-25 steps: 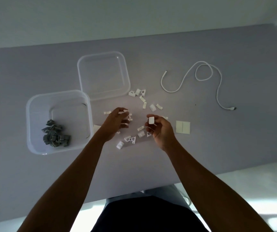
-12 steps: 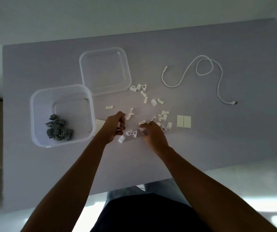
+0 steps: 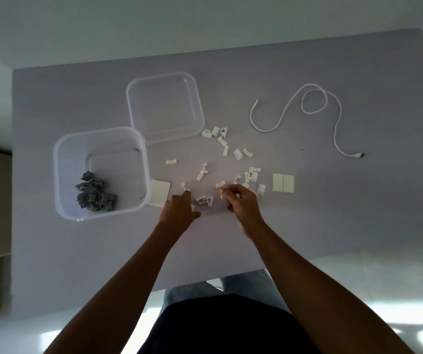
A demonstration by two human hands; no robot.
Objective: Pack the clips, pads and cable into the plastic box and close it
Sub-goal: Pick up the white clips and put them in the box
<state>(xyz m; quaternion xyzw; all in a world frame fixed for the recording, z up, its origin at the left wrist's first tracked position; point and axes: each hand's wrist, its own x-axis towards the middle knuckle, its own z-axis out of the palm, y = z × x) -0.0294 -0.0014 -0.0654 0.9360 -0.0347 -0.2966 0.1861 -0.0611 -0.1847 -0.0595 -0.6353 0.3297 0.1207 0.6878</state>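
Plain room, grey table (image 3: 333, 213)

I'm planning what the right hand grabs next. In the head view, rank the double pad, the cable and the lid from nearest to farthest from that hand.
1. Double pad, just right of the right hand.
2. Lid, up and left.
3. Cable, far upper right; close to the lid's distance, so that order is uncertain.

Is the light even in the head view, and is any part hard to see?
Head view: light is uneven, dim and bluish over the table, with bright glare patches on the floor at the bottom right; straight edges bow from the wide lens; the white clips look small and soft against the pale surface.
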